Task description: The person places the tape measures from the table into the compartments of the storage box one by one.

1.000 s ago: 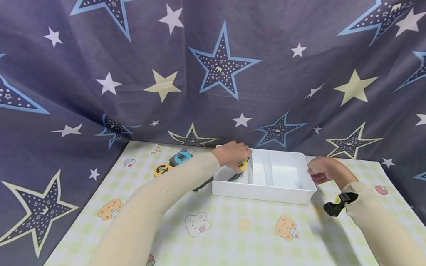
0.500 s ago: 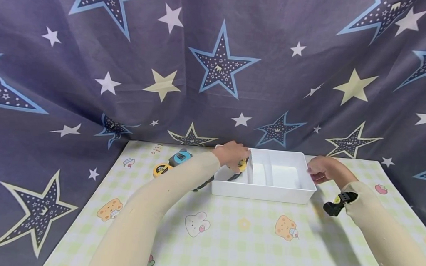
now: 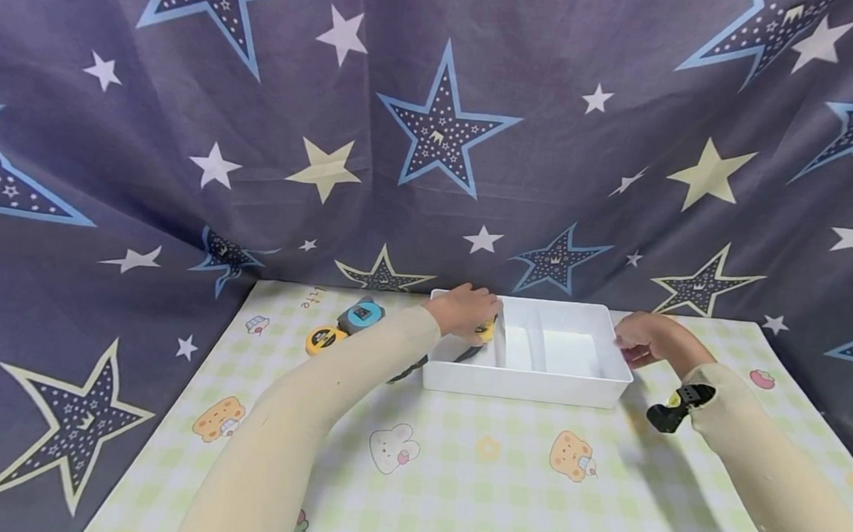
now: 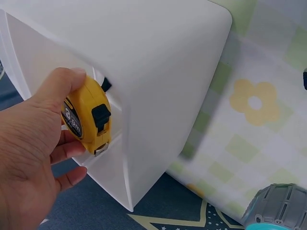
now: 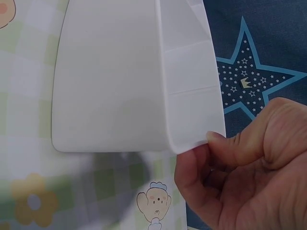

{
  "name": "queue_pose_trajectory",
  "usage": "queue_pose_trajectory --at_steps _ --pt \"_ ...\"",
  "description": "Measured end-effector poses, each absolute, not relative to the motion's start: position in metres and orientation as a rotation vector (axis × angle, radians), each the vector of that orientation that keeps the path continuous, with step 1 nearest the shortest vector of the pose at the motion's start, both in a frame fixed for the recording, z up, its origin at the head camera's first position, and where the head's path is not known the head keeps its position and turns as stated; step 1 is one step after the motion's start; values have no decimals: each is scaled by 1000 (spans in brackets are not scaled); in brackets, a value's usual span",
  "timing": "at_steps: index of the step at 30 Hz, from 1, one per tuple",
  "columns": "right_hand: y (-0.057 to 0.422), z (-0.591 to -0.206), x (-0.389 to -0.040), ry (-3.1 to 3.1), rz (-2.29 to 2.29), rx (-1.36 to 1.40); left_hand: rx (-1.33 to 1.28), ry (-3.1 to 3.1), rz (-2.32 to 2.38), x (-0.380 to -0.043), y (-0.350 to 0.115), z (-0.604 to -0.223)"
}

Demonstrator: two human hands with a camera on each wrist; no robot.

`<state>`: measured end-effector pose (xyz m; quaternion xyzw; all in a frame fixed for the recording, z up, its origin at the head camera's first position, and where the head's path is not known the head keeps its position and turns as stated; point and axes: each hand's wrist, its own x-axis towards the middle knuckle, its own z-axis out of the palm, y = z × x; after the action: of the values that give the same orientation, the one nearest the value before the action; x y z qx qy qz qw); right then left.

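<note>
A white divided box (image 3: 526, 386) stands at the back of the table. In the head view my left hand (image 3: 463, 309) reaches into its left compartment. It grips a yellow tape measure (image 4: 88, 115) with a black label and black lock button, thumb on top and fingers beneath, as the left wrist view shows. The metal hook of the tape peeks out at the lower end. My right hand (image 5: 240, 167) pinches the rim of the box's right end between thumb and curled fingers. The middle and right compartments hold nothing.
Left of the box lie a grey-and-blue tape measure (image 3: 361, 315) and a yellow-orange round one (image 3: 325, 340), partly behind my left sleeve. A dark object (image 3: 409, 370) shows beside the box's left end. A starry curtain (image 3: 437, 133) hangs right behind the table.
</note>
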<state>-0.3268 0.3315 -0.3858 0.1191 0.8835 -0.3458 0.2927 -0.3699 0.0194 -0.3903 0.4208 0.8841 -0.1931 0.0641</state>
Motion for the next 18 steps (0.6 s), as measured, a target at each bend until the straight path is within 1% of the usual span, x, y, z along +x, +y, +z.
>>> queue_pose_trajectory --at_steps 18 --pt "332 -387 -328 2342 -922 316 1299 2653 -585 -356 9 -382"
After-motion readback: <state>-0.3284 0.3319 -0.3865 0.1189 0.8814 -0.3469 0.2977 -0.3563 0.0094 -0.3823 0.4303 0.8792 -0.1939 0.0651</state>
